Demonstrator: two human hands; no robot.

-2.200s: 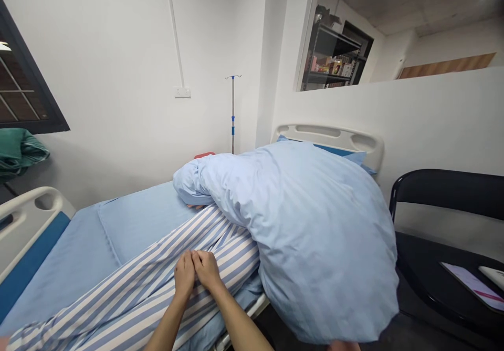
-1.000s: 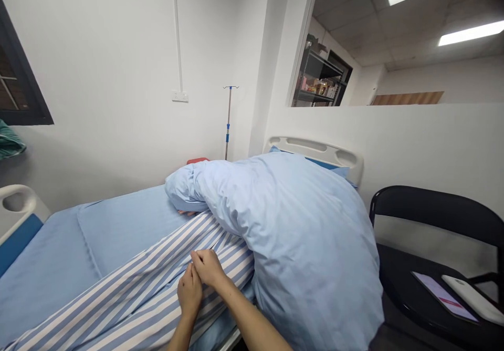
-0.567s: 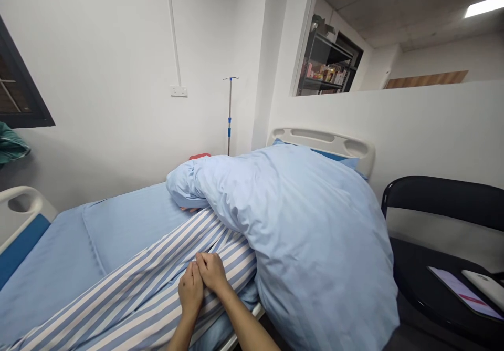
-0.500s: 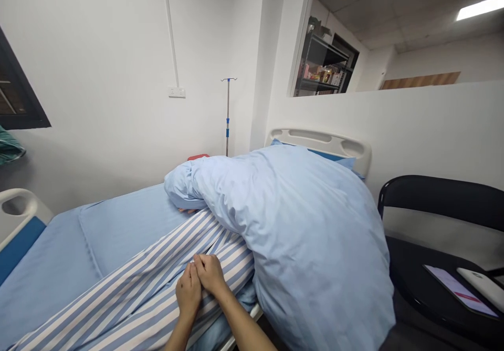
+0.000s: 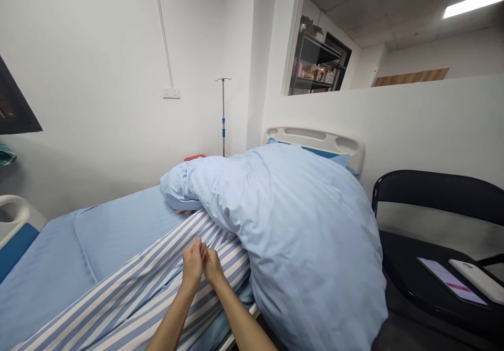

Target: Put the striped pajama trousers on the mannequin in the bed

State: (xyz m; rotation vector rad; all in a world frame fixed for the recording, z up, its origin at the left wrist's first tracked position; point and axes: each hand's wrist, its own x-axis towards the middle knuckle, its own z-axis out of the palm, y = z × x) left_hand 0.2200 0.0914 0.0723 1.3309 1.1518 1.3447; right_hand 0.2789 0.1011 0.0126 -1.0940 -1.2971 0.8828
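My left hand (image 5: 192, 262) and my right hand (image 5: 211, 266) are curled and meet at the fingertips, knuckles up. Both are closed, and whatever lies inside them, if anything, is hidden. Beneath and around them spreads blue-and-white striped fabric (image 5: 157, 267), shaped like trouser legs and running down to the lower left. Whether the hands touch that fabric or hover over it, I cannot tell. A bulky light-blue quilt (image 5: 299, 225) lies heaped just right of the hands and covers the upper end of the stripes.
The bed's blue sheet (image 5: 122, 219) stretches left to the footboard (image 5: 16, 212); the headboard (image 5: 315, 140) stands behind the quilt. An IV pole (image 5: 223, 109) rises by the wall. At right, a black chair (image 5: 441, 196) bears a phone (image 5: 452, 281) and a white device (image 5: 478, 280).
Both hands have risen slightly; the left has turned and shifted right, closer against the right. The view has swung a little to the right. The quilt and striped fabric look unchanged.
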